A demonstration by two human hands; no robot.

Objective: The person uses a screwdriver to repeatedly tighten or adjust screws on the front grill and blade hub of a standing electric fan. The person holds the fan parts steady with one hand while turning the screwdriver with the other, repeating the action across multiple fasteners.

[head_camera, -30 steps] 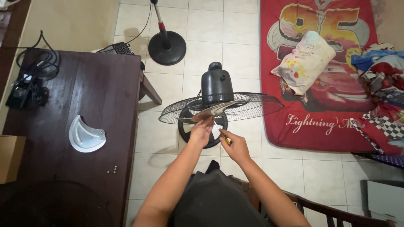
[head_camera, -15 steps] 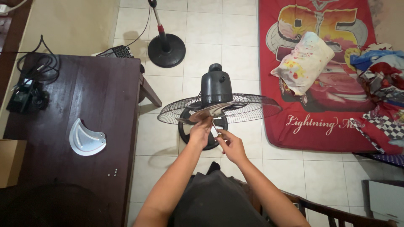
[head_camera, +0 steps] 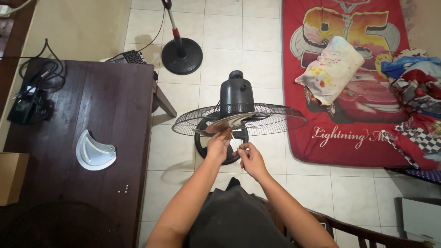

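Note:
A black fan motor (head_camera: pixel 236 94) stands on the tiled floor with its round wire rear grille (head_camera: pixel 280 121) lying flat around it. Greyish metal blades (head_camera: pixel 227 122) sit at the hub in front of the motor. My left hand (head_camera: pixel 217 146) grips the near edge of these blades from below. Close beside it, my right hand (head_camera: pixel 250 159) pinches a thin pale rod-like tool (head_camera: pixel 232 136) that points up at the hub. Both forearms reach out over my dark lap.
At left is a dark wooden table (head_camera: pixel 115 105) with a loose metal blade (head_camera: pixel 94 151), tiny screws (head_camera: pixel 123 187), black cables (head_camera: pixel 34 94) and a cardboard box (head_camera: pixel 10 177). A fan stand base (head_camera: pixel 182 56) stands behind. A red mattress (head_camera: pixel 349 128) with a pillow (head_camera: pixel 330 69) and clothes (head_camera: pixel 413 82) lies right.
My right hand has moved up and left towards the hub, closer to my left hand. The left hand has stayed on the blades.

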